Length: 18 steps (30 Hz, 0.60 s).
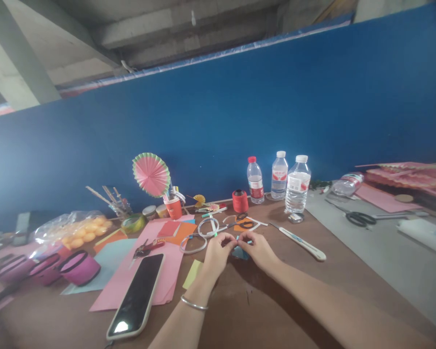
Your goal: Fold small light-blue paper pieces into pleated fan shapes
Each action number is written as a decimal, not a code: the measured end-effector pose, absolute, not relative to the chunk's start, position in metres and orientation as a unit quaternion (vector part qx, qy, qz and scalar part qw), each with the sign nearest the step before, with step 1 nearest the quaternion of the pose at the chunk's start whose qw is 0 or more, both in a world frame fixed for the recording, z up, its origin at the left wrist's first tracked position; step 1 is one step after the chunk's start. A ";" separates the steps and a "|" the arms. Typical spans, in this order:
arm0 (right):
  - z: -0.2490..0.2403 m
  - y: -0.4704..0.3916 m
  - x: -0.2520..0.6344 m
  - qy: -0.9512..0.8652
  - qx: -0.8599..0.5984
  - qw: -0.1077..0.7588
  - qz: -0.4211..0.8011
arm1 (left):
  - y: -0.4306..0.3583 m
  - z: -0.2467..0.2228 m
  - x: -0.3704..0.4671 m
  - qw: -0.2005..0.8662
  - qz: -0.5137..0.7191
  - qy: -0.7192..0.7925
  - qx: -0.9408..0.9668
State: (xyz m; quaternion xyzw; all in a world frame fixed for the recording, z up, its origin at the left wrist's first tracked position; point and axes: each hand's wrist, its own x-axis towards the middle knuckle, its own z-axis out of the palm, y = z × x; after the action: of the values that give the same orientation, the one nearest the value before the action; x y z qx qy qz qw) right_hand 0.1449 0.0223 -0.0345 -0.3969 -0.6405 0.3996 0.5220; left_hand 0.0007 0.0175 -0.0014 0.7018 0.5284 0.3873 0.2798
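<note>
My left hand (221,249) and my right hand (257,248) meet over the brown table, thumbs and forefingers pinched close together. Between and just below the fingertips shows a small piece of blue paper (241,253); its exact folds are hidden by the fingers. Both hands appear closed on it. Right behind the hands lie black-handled scissors (245,225) and a loop of clear tubing (208,227). A yellow-green paper slip (193,274) is beside my left wrist, which wears a silver bangle. To the right of my right hand rests a white utility knife (303,245).
At left, a phone (137,295) lies on pink paper (107,295), near purple cups (80,267). A red cup (173,208) holds a paper fan (151,174). Behind stand a red tape roll (240,200) and water bottles (298,186). More scissors (361,219) lie on the grey surface at right.
</note>
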 end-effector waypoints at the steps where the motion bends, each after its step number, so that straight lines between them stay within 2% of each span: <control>1: -0.034 0.022 0.145 -0.640 -0.394 0.521 0.404 | 0.017 -0.001 0.001 0.277 0.388 0.528 0.703; 18: -0.035 0.021 0.146 -0.618 -0.410 0.528 0.414 | 0.013 0.010 0.002 0.224 0.392 0.527 0.720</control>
State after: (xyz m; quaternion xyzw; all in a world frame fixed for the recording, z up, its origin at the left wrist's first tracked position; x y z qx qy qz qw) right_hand 0.1459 0.0215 -0.0346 -0.4100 -0.6179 0.4135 0.5283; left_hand 0.0019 0.0128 0.0099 0.7203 0.5270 0.3915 0.2240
